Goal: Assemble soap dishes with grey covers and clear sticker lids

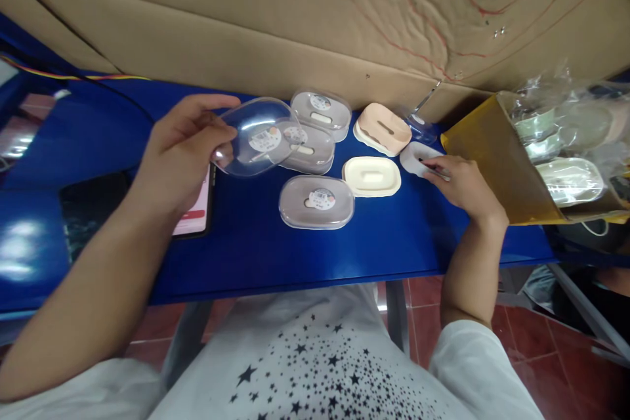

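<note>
My left hand (180, 144) grips the left end of a clear oval plastic lid (251, 157) with a round label, lifted above the table. My right hand (460, 184) has its fingers closed on a small whitish-grey tray (412, 159) at the right. Behind the lid, partly covered by it, lies a lidded oval box (317, 156). Another lidded box (339, 117) stands farther back, and a third lidded box (300, 213) sits nearer me. A cream oval tray (378, 185) lies beside it. Farther back, a peach slotted tray (381, 123) rests on a cream piece.
A cardboard box (492, 144) with plastic-wrapped boxes stands at the right. One more clear lid (424, 126) lies by the cardboard wall (221, 26). A phone (199, 210) is under my left wrist on the blue table (266, 262). Cables run at the back left.
</note>
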A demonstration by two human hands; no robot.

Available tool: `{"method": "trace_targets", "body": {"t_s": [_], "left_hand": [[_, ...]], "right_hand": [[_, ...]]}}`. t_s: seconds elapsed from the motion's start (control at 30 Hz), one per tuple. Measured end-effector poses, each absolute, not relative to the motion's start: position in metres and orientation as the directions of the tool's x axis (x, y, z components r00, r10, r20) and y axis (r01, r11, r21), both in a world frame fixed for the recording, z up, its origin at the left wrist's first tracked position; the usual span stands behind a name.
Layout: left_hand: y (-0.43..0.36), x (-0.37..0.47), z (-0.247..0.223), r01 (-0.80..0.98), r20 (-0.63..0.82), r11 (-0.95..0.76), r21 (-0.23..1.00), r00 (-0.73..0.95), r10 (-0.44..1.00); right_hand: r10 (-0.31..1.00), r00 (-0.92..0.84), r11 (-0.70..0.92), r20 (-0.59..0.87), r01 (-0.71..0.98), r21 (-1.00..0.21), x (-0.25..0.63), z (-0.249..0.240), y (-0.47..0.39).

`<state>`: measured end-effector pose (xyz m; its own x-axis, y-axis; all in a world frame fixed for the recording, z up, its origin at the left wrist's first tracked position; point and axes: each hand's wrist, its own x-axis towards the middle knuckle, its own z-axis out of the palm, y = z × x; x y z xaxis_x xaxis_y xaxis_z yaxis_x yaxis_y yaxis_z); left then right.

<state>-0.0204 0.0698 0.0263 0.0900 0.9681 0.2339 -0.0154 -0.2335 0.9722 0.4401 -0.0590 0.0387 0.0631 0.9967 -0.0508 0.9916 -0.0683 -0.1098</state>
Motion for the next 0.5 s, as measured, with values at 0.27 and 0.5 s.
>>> {"method": "trace_targets", "body": {"t_s": [0.27, 0.5], "left_hand": [[0.073, -0.022, 0.017, -0.014, 0.204, -0.204, 0.979, 0.121, 0.971], [0.069, -0.019, 0.016, 0.016, 0.202, -0.207, 0.978, 0.155, 0.967]], "right_hand": [[0.94, -0.258, 0.298, 0.226, 0.94, -0.166, 0.368, 0.039, -0.077], [0.891, -0.417, 0.45, 0.18, 0.867, -0.215, 0.351, 0.024, -0.07]]}}
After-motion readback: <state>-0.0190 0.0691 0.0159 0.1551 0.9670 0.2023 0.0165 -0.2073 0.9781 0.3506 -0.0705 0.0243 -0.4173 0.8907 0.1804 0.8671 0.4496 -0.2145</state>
